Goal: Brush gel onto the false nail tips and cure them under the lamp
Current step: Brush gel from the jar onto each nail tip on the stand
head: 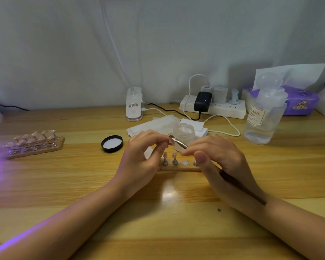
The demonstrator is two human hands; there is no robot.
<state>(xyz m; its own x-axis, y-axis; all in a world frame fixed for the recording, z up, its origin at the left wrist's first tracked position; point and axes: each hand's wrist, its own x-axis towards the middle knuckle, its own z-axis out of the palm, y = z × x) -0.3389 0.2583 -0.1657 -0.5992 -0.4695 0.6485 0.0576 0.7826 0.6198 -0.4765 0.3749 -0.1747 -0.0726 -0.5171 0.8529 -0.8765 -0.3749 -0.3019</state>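
- Leftmost, we see a wooden strip [34, 147] packed with pink nail tips on metal stands, washed in purple light.
- A black round lid [112, 143] lies upturned on the grained wooden table [83, 184].
- Our left hand [144, 156] pinches a nail tip [170, 141] on its stand.
- Our right hand [218, 156] grips the brush [178, 143], its metal ferrule touching that tip, above a small holder [180, 167].
- An open glass gel jar [184, 134] sits just behind; a clear plastic bottle [264, 117] stands right.

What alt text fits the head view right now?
Left hand pinches a nail tip while right hand holds a brush to it, above a wooden stand holding more tips on a table.
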